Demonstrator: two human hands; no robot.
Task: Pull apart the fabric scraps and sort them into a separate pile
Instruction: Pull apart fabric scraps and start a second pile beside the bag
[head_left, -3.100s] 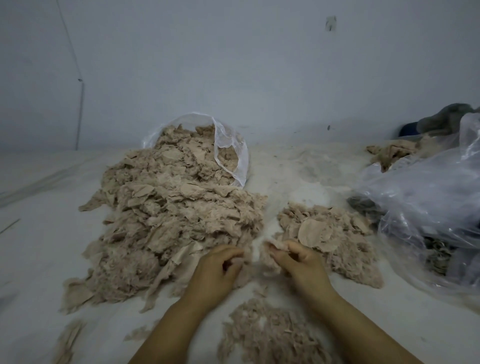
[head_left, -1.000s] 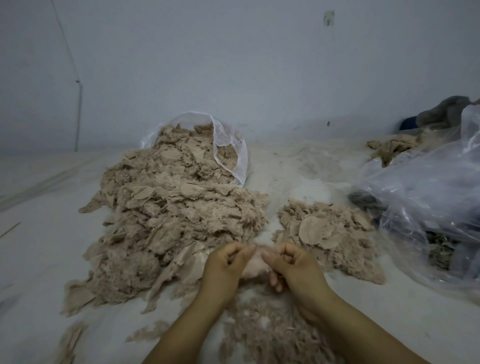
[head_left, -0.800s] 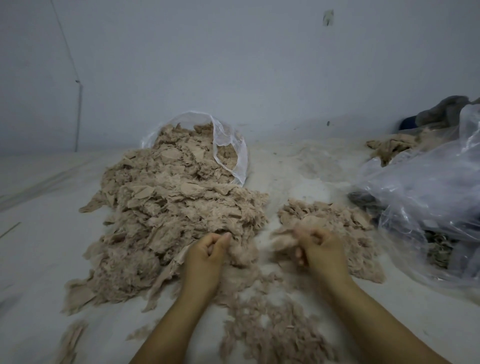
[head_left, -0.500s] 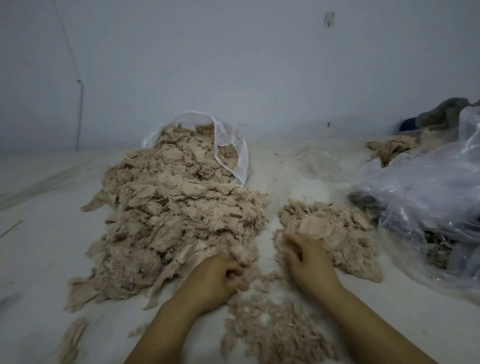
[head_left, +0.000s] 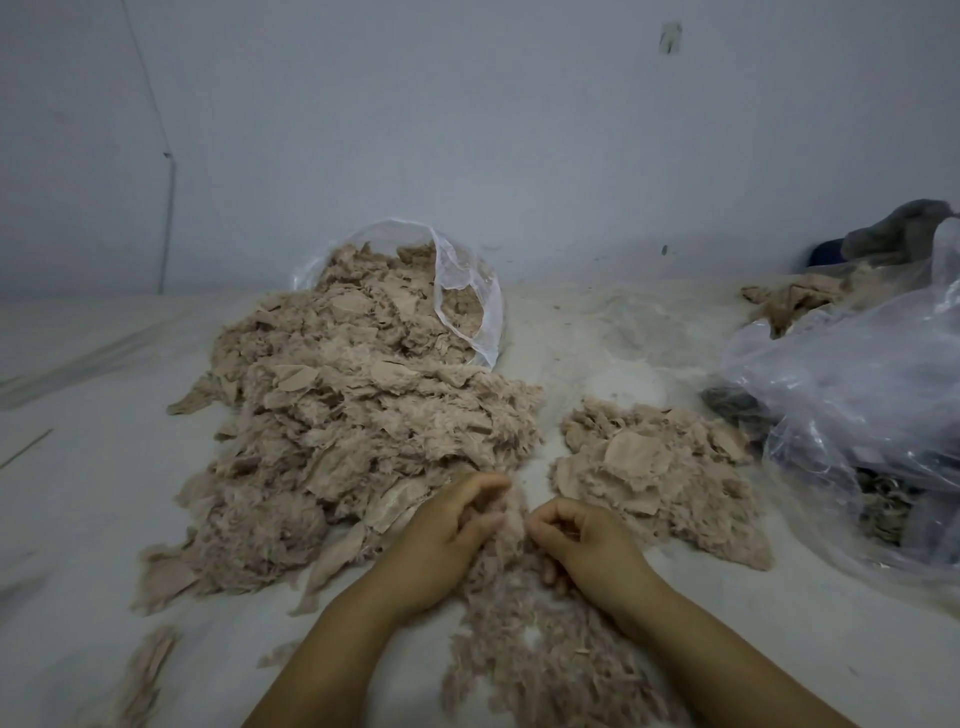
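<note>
A big heap of beige fabric scraps (head_left: 343, 431) spills from a clear bag (head_left: 467, 291) across the left of the white surface. A smaller pile of flat scraps (head_left: 654, 473) lies to the right. Fluffy pulled fibres (head_left: 550, 665) are heaped between my forearms. My left hand (head_left: 441, 540) and my right hand (head_left: 587, 545) meet at the near edge of the big heap, fingers curled, both pinching one fluffy scrap (head_left: 511, 519) between them.
A large crumpled clear plastic bag (head_left: 862, 415) with dark contents fills the right side. Brown cloth (head_left: 795, 301) and grey fabric (head_left: 904, 234) lie behind it. Loose scraps (head_left: 150, 670) sit at the near left. A wall stands behind.
My right hand left the small pile on the right and came back to the middle. My left hand lifted a fluffy scrap from the heap's edge; both hands now hold it.
</note>
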